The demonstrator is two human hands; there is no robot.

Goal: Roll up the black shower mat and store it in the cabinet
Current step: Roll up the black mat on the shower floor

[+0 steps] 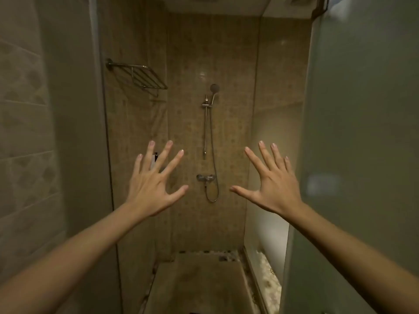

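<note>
My left hand and right hand hang spread and empty before the shower stall; the floor mat lies far below both, long axis running away from me, neither hand nearer.

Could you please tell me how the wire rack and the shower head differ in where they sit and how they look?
The wire rack is mounted high on the left wall, while the shower head sits on the back wall, a little lower. The wire rack is a flat grid of bars jutting outward; the shower head is a small round disc on a vertical rail. The wire rack holds nothing visible; the shower head has a hose looping below. Both look metallic.
</note>
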